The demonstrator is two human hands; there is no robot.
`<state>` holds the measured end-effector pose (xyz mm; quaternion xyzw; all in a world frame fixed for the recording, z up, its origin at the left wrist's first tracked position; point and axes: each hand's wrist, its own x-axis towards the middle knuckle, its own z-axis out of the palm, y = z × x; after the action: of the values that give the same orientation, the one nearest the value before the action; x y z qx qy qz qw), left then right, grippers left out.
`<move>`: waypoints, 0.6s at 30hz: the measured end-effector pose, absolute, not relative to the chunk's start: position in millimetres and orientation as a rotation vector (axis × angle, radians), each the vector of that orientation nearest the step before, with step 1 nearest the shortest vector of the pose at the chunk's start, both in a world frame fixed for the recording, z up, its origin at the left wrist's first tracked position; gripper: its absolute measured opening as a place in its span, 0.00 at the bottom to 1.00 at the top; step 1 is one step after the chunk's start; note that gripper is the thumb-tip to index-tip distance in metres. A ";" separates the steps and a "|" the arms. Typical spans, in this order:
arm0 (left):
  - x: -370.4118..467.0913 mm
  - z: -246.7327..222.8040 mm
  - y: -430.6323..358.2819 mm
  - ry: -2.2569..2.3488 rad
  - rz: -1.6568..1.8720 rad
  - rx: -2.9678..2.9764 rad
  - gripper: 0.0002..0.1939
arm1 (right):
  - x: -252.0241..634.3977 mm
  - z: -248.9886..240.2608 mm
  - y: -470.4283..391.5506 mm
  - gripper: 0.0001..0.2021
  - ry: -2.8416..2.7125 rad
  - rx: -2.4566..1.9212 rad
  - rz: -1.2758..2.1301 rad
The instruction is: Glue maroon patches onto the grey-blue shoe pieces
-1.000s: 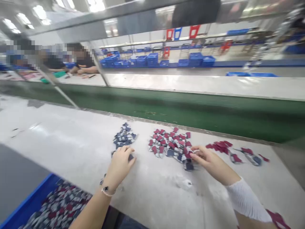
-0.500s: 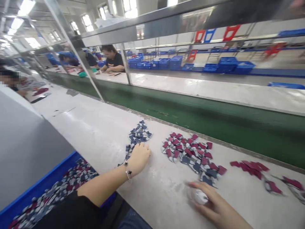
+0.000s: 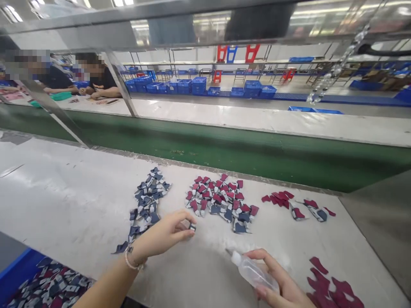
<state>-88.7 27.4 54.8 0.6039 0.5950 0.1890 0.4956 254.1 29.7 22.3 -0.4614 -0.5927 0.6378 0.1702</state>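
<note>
My left hand (image 3: 175,231) is pinched on a small dark and white piece (image 3: 192,227) above the table, right of a pile of navy and grey pieces (image 3: 149,192). In my right hand (image 3: 272,273) is a clear squeeze bottle (image 3: 255,270), its thin tip pointing up and left. Beyond the hands lies a pile of maroon, navy and grey pieces (image 3: 221,196). Loose maroon pieces (image 3: 330,286) rest right of the bottle, and a smaller maroon heap (image 3: 278,198) sits farther back.
A blue bin (image 3: 21,270) full of mixed pieces stands at the lower left. A metal post (image 3: 120,83) rises behind the green trough (image 3: 205,143). People sit at the far bench on the left. A metal panel (image 3: 382,214) borders the right.
The view has turned right. My left hand has moved away from the navy pile and now holds a small piece. The bottle in my right hand has tilted, its tip now showing.
</note>
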 end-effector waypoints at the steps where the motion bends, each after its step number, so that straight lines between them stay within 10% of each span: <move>1: -81.4 50.1 28.2 1.296 0.575 1.302 0.16 | 257.2 24.1 27.5 0.30 -1.648 -1.264 1.821; 18: -24.6 11.7 38.3 0.701 0.881 0.680 0.21 | 249.2 46.0 58.9 0.29 -1.525 -0.876 1.840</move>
<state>-24.6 38.3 11.7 0.3162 0.3257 0.4093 0.7915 249.2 58.9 46.0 -0.3289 -0.5729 0.6909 0.2938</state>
